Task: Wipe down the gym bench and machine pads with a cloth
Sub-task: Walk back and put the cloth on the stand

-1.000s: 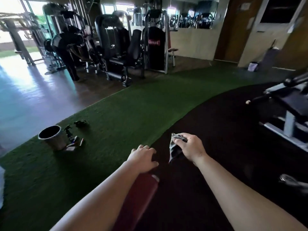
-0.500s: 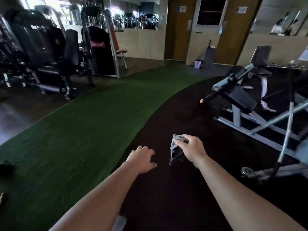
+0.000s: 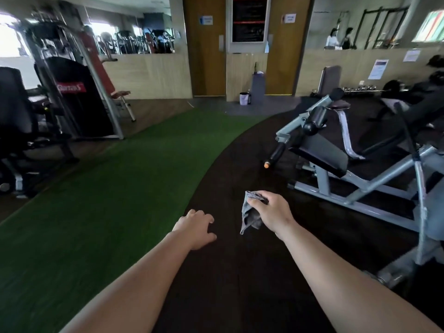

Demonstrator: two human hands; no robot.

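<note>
The right hand (image 3: 272, 213) is pinching a grey cloth (image 3: 250, 216) in a clenched grip, hanging over the dark floor (image 3: 230, 272); the left hand (image 3: 195, 228) is hovering empty, fingers loosely spread; the padded machine (image 3: 322, 150) is standing at two o'clock

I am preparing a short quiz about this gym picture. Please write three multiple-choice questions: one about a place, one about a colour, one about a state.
1. Where is the grey-framed machine?
A. on the person's right
B. on the green turf
C. behind the doors

2. What colour is the cloth?
A. red
B. grey
C. yellow

3. What is the left hand doing?
A. holding a bottle
B. pressing a pad
C. holding nothing

Answers:
1. A, it stands on the dark floor at the right.
2. B, the cloth hanging from the right hand is grey.
3. C, its fingers are spread and nothing is in them.
</note>
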